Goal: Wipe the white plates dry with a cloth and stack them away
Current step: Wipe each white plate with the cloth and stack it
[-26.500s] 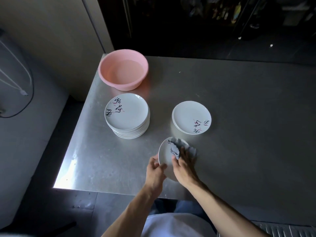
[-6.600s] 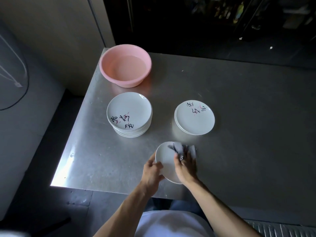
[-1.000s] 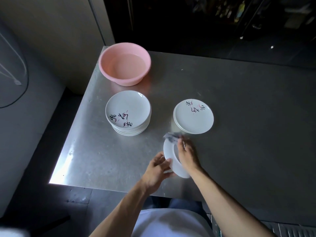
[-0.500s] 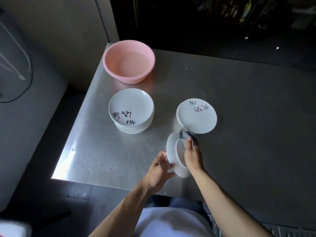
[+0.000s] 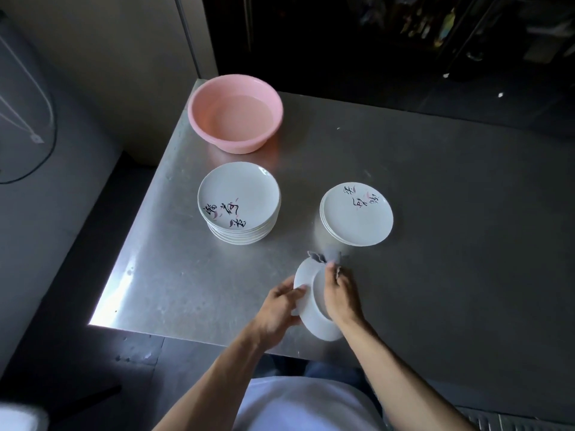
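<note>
Plate stands tilted almost on edge over the near part of the table, between the two hands. Its long line runs from the table's front edge away toward the far side, and the face with the raised ring is turned to the right. The left hand grips the left rim, fingers curled round the edge. The right hand lies against the ringed face and pinches a grey cloth, which bunches over the plate's far rim.

Just beyond the cloth, near it but apart, sits the low stack of white plates, with brush writing on the top one. To the left, well apart from the held plate, is the tall stack, also with writing on top. Behind that, at the table's far left corner, sits a pink basin.
</note>
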The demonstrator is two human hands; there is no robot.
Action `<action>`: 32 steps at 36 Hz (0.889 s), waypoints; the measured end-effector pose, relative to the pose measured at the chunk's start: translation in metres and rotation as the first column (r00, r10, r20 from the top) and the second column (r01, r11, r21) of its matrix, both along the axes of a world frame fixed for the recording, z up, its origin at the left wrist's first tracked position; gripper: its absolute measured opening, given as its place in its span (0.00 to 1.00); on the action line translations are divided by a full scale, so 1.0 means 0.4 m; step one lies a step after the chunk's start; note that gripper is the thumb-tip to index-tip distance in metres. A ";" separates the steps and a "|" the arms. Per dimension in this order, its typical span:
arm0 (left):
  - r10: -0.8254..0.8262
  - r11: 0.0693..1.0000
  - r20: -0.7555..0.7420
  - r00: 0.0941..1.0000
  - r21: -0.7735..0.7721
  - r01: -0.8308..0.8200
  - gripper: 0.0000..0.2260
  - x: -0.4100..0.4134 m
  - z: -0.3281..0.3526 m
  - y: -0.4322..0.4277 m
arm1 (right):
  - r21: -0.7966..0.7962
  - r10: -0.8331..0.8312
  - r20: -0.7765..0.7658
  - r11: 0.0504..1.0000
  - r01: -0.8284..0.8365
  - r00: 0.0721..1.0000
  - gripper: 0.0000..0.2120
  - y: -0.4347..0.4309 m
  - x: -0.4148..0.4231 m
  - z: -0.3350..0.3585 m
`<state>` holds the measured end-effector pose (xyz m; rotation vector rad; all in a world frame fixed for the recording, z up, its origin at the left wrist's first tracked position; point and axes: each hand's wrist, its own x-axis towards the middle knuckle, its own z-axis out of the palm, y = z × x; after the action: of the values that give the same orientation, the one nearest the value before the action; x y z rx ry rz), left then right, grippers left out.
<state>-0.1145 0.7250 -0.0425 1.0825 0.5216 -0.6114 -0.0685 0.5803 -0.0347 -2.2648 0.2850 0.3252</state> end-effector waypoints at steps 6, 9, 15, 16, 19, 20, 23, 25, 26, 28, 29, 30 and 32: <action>-0.011 1.000 0.058 0.998 0.016 0.010 0.14 -0.007 0.000 0.007 | -0.035 0.520 0.298 0.844 -0.535 0.801 0.26 0.027 -0.072 -0.009; 0.062 0.996 0.027 0.998 -0.071 -0.060 0.12 -0.018 -0.011 0.001 | -0.015 0.397 0.305 0.911 -0.412 0.866 0.21 0.007 -0.044 -0.026; 0.165 0.971 -0.024 0.986 -0.171 -0.167 0.16 0.006 0.007 -0.012 | 0.178 -0.241 0.044 0.957 0.230 0.970 0.26 0.017 0.004 -0.003; 0.166 0.972 -0.035 0.986 -0.163 -0.169 0.17 0.011 0.009 -0.011 | 0.156 -0.197 0.087 0.971 0.182 0.977 0.26 0.021 -0.002 0.007; 0.140 0.978 -0.010 0.990 -0.155 -0.140 0.23 0.013 0.003 0.002 | -0.069 0.292 0.296 0.956 -0.285 0.909 0.25 0.033 -0.050 -0.001; 0.123 0.982 0.005 0.992 -0.144 -0.121 0.22 0.009 0.003 0.009 | -0.109 0.434 0.271 0.901 -0.420 0.859 0.27 0.032 -0.070 -0.006; 0.101 0.987 0.041 0.994 -0.127 -0.095 0.18 -0.009 -0.004 0.026 | -0.224 0.642 0.296 0.767 -0.602 0.707 0.26 -0.002 -0.090 -0.027; 0.105 0.986 0.019 0.994 -0.135 -0.102 0.18 -0.012 -0.002 0.028 | -0.300 0.605 0.272 0.792 -0.532 0.748 0.25 -0.023 -0.080 -0.037; 0.096 0.986 0.015 0.995 -0.137 -0.093 0.19 -0.009 0.000 0.027 | -0.297 0.520 0.227 0.842 -0.450 0.823 0.24 -0.028 -0.071 -0.040; 0.058 0.990 0.027 0.998 -0.129 -0.054 0.21 -0.003 0.006 0.025 | -0.217 0.296 0.099 0.938 -0.270 0.950 0.24 -0.024 -0.049 -0.033; 0.048 0.991 0.033 0.998 -0.127 -0.043 0.21 -0.001 0.009 0.024 | -0.168 0.218 0.073 0.965 -0.203 0.973 0.24 -0.019 -0.043 -0.030; 0.040 0.991 0.038 0.998 -0.127 -0.035 0.22 0.001 0.010 0.024 | -0.145 0.200 0.093 0.972 -0.186 0.975 0.24 -0.013 -0.045 -0.024; 0.050 0.991 0.027 0.998 -0.124 -0.046 0.20 -0.001 0.007 0.024 | -0.169 0.357 0.202 0.930 -0.327 0.912 0.24 -0.006 -0.060 -0.007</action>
<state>-0.1149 0.7347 -0.0398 0.9580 0.4763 -0.5767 -0.0924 0.5779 -0.0376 -2.4546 -0.2235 0.2253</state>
